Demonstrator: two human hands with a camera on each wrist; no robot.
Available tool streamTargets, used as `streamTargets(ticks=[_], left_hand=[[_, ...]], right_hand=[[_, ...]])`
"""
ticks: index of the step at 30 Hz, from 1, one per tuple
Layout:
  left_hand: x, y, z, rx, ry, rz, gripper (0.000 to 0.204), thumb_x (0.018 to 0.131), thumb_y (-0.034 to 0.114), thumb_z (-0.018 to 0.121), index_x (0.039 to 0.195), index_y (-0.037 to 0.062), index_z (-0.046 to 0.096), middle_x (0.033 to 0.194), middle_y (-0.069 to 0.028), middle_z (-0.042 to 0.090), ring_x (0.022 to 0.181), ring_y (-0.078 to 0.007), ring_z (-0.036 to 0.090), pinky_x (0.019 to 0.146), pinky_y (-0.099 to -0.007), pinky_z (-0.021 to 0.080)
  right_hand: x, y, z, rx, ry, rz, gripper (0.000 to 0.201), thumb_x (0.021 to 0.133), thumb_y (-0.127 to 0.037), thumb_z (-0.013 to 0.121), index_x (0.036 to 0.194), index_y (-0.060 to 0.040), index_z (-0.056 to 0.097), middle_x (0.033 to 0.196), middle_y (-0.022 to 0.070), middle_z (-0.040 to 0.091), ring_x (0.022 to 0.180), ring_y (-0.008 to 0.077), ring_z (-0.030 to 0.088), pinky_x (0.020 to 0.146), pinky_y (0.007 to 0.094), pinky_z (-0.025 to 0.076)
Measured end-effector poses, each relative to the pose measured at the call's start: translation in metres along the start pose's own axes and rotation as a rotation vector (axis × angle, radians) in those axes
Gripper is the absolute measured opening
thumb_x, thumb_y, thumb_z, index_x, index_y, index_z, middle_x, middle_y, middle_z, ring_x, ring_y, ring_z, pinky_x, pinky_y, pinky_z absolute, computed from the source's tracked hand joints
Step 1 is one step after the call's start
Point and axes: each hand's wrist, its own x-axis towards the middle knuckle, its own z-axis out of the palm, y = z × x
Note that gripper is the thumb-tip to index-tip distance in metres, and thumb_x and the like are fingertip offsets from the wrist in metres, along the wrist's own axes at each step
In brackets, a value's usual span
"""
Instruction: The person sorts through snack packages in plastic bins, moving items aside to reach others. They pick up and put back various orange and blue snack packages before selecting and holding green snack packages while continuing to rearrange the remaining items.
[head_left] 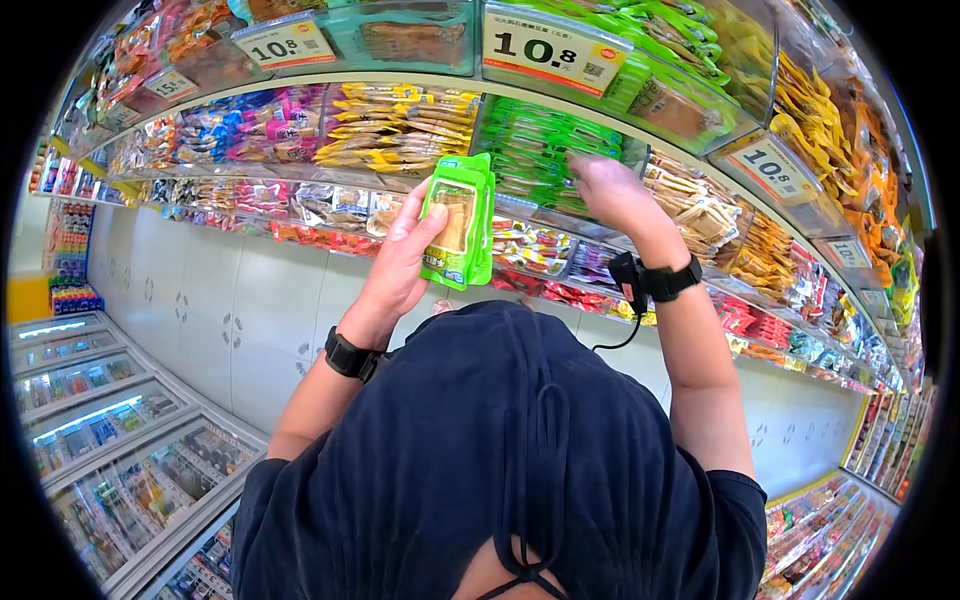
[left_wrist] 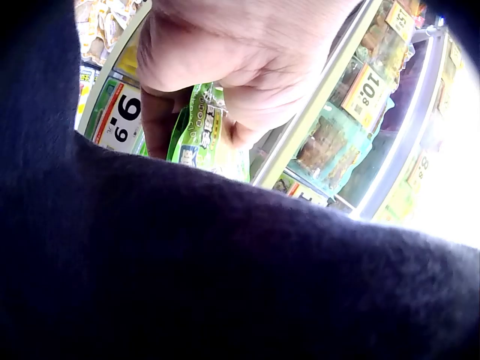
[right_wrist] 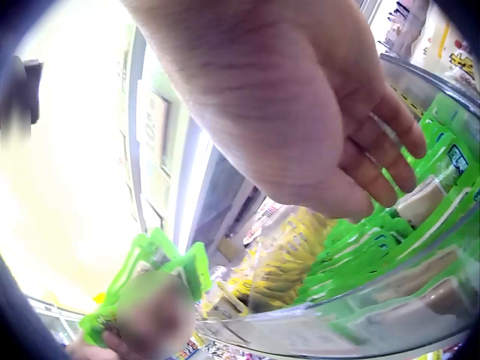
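Observation:
My left hand (head_left: 405,250) grips a small stack of green snack packets (head_left: 457,225), thumb across the front one, whose window shows a tan food. The left wrist view shows the packets' edge (left_wrist: 202,127) between thumb and fingers. Over a clear bin of upright green packets (head_left: 545,145) is my right hand (head_left: 612,190), with nothing in its grasp. In the right wrist view its fingers (right_wrist: 382,154) extend loosely, tips right at the packets (right_wrist: 360,255) in the bin.
Yellow packets (head_left: 400,125) fill the bin left of the green ones, and tan packets (head_left: 695,205) the bin on the right. An upper shelf with price tags (head_left: 555,48) overhangs them. Glass-topped freezers (head_left: 150,480) stand at left. A cable (head_left: 625,340) hangs from the right wrist.

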Motion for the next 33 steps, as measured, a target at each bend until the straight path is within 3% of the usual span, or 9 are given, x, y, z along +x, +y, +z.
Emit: streamTargets(ticks=[1,5,8,9,16,19,26,29,33], left_hand=[[0.001,0.000,0.002,0.010,0.003,0.006,0.053,0.097,0.019,0.054,0.144,0.0091,0.031,0.129,-0.0050,0.053,0.113,-0.0131,0.056,0.094,-0.0306,0.049],[0.005,-0.002,0.014,0.053,-0.010,0.067,0.064,0.095,0.015,0.058,0.147,0.0096,0.022,0.133,-0.0081,0.049,0.118,-0.0158,0.052,0.097,-0.0318,0.046],[0.009,-0.005,0.021,0.110,-0.009,0.116,0.076,0.092,0.013,0.061,0.150,0.0087,0.012,0.136,-0.0113,0.045,0.121,-0.0195,0.050,0.101,-0.0331,0.042],[0.009,-0.007,0.023,0.142,-0.008,0.132,0.077,0.092,0.013,0.062,0.150,0.0084,0.011,0.136,-0.0116,0.045,0.121,-0.0197,0.050,0.101,-0.0331,0.042],[0.013,-0.008,0.013,-0.042,0.017,-0.024,0.046,0.098,0.024,0.053,0.138,0.0082,0.035,0.126,-0.0068,0.054,0.115,-0.0168,0.055,0.096,-0.0333,0.047],[0.014,-0.010,0.007,-0.079,0.050,-0.005,0.041,0.099,0.024,0.052,0.135,0.0095,0.038,0.126,-0.0055,0.055,0.113,-0.0166,0.057,0.094,-0.0340,0.049],[0.008,-0.001,-0.009,-0.113,0.054,-0.015,0.039,0.098,0.023,0.053,0.133,0.0099,0.042,0.121,-0.0045,0.058,0.109,-0.0174,0.060,0.091,-0.0362,0.052],[0.004,0.000,-0.012,-0.111,0.070,-0.010,0.037,0.099,0.023,0.052,0.132,0.0096,0.042,0.121,-0.0046,0.058,0.108,-0.0172,0.060,0.091,-0.0360,0.052],[0.000,0.000,-0.013,-0.115,0.070,0.000,0.037,0.099,0.022,0.050,0.133,0.0093,0.042,0.120,-0.0049,0.058,0.108,-0.0171,0.060,0.091,-0.0355,0.052]], right_hand=[[-0.004,-0.012,-0.007,0.047,0.165,-0.077,0.012,0.083,-0.010,0.061,0.090,-0.0005,0.060,0.079,0.0135,0.065,0.072,0.0302,0.063,0.066,0.0388,0.048],[-0.016,-0.073,-0.032,0.866,-0.093,0.067,0.026,0.086,-0.022,0.069,0.076,-0.0074,0.050,0.067,-0.0073,0.045,0.062,0.0018,0.041,0.053,0.0207,0.034],[-0.018,-0.098,-0.025,0.715,-0.089,0.085,0.027,0.084,-0.025,0.071,0.085,-0.0037,0.054,0.071,-0.0016,0.053,0.063,0.0060,0.047,0.055,0.0238,0.040],[-0.020,-0.108,-0.024,0.766,-0.050,0.115,0.040,0.081,-0.037,0.072,0.091,0.0000,0.059,0.075,0.0085,0.060,0.066,0.0158,0.054,0.060,0.0323,0.045],[-0.022,-0.099,0.003,0.954,-0.028,0.088,0.030,0.093,-0.026,0.061,0.115,-0.0059,0.054,0.097,0.0035,0.061,0.082,0.0113,0.060,0.064,0.0272,0.054],[-0.028,-0.106,-0.005,1.349,-0.051,0.216,0.032,0.097,-0.025,0.055,0.123,-0.0073,0.048,0.104,0.0042,0.059,0.086,0.0140,0.063,0.068,0.0305,0.058],[-0.013,-0.020,-0.020,1.507,0.417,0.393,0.019,0.091,-0.018,0.055,0.107,-0.0082,0.055,0.096,0.0047,0.061,0.079,0.0168,0.062,0.066,0.0336,0.052],[-0.009,0.003,-0.024,1.500,0.365,0.402,0.016,0.090,-0.016,0.056,0.103,-0.0071,0.059,0.093,0.0064,0.062,0.078,0.0174,0.062,0.069,0.0356,0.051],[-0.004,-0.004,-0.024,0.360,0.376,0.031,0.020,0.086,-0.005,0.056,0.106,-0.0038,0.058,0.096,0.0155,0.060,0.089,0.0312,0.063,0.075,0.0383,0.049]])
